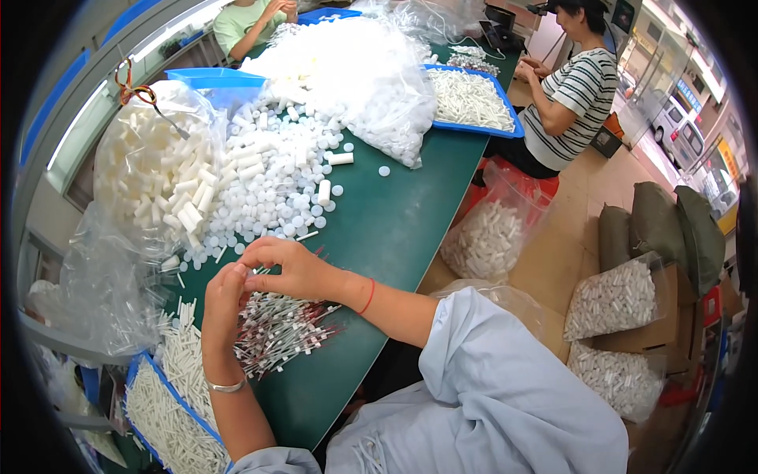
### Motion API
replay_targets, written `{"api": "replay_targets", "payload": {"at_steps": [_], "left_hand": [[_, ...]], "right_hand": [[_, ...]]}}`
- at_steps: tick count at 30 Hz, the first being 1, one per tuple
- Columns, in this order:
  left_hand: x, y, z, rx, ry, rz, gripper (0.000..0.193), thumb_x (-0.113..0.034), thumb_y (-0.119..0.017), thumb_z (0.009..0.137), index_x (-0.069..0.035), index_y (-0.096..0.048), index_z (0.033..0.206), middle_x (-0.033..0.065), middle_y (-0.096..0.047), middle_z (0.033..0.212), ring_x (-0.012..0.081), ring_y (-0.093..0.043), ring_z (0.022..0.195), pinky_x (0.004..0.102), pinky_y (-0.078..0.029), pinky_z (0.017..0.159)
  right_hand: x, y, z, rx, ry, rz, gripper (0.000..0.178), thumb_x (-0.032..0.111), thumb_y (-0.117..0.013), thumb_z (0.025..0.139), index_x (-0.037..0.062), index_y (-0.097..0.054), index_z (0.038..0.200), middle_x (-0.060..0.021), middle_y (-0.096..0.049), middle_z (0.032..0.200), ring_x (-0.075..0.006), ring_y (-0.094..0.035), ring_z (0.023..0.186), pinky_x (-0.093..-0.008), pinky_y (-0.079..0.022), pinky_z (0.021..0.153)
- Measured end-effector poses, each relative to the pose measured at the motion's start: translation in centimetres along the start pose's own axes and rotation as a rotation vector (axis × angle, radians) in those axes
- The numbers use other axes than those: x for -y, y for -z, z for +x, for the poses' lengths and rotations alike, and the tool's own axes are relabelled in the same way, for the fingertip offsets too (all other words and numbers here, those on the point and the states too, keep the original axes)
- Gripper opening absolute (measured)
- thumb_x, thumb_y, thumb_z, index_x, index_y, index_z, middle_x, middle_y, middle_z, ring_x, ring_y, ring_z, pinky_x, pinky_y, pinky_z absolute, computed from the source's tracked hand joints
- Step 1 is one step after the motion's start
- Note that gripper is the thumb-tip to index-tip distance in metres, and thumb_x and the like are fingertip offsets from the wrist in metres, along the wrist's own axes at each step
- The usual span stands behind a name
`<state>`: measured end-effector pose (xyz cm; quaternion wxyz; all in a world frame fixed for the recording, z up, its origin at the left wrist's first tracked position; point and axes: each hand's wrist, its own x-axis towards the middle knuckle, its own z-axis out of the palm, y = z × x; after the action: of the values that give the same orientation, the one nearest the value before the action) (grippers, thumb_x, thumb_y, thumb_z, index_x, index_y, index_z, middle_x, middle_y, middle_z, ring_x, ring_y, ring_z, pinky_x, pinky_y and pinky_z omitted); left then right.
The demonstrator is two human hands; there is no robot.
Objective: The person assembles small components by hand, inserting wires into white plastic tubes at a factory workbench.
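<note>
My left hand (pixel 224 296) and my right hand (pixel 286 270) meet fingertip to fingertip above the green table (pixel 379 229). The fingers of both are pinched, and whatever lies between them is too small or hidden to name. Just under my right hand is a heap of thin leads (pixel 280 332) with white ends and some red wire. Thin white sticks (pixel 185 336) lie loose beside my left wrist. Beyond the hands spreads a pile of translucent white round caps (pixel 264 193), mixed with thicker white foam-like cylinders (pixel 251 171).
A clear bag of white cylinders (pixel 150 166) stands at the left, a large bag of white pieces (pixel 347 71) farther back. Blue trays of white sticks sit lower left (pixel 170 387) and far right (pixel 513 118). Two people work across the table; filled bags (pixel 612 300) stand on the floor.
</note>
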<state>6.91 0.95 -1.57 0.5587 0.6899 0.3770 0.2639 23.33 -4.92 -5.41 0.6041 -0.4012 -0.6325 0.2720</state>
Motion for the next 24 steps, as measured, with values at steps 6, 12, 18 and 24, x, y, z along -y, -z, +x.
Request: {"api": "replay_targets", "payload": {"at_steps": [6,12,18,24], "left_hand": [[-0.4,-1.0,-0.5,0.092,-0.003,-0.145,0.033,-0.035,-0.044,0.095,-0.007,-0.054,0.081,-0.0030,-0.046,0.066,0.0052,-0.040,0.058,0.0213,-0.029,0.051],[-1.0,-1.5,-0.6,0.037,-0.098,-0.015,0.041,-0.043,-0.045,0.096,-0.007,-0.055,0.081,-0.0017,-0.048,0.066,0.0065,-0.043,0.057,0.0211,-0.031,0.049],[-1.0,-1.5,-0.9,0.052,0.008,-0.085,0.044,-0.046,-0.041,0.097,-0.009,-0.053,0.077,-0.0025,-0.045,0.057,0.0055,-0.041,0.049,0.0210,-0.030,0.043],[-0.6,-2.1,-0.8,0.053,0.000,-0.155,0.041,-0.044,-0.042,0.096,-0.008,-0.054,0.079,-0.0038,-0.043,0.057,0.0059,-0.039,0.048,0.0211,-0.029,0.042]], "right_hand": [[-0.4,0.5,0.1,0.031,-0.085,0.243,0.026,0.019,-0.075,0.078,0.0057,-0.068,0.099,-0.0076,-0.060,0.113,-0.0137,-0.056,0.092,-0.0276,-0.046,0.080],[-0.7,0.5,0.2,0.002,-0.082,0.213,0.027,0.020,-0.076,0.078,0.0052,-0.068,0.100,-0.0069,-0.060,0.112,-0.0129,-0.057,0.093,-0.0268,-0.046,0.079],[0.9,0.2,0.2,0.115,-0.210,0.608,0.034,0.015,-0.070,0.085,0.0008,-0.059,0.114,-0.0070,-0.062,0.107,-0.0163,-0.062,0.088,-0.0296,-0.052,0.078],[0.8,0.8,0.0,0.233,-0.293,0.778,0.030,0.010,-0.064,0.089,-0.0023,-0.057,0.116,-0.0096,-0.064,0.100,-0.0212,-0.067,0.079,-0.0318,-0.056,0.071]]}}
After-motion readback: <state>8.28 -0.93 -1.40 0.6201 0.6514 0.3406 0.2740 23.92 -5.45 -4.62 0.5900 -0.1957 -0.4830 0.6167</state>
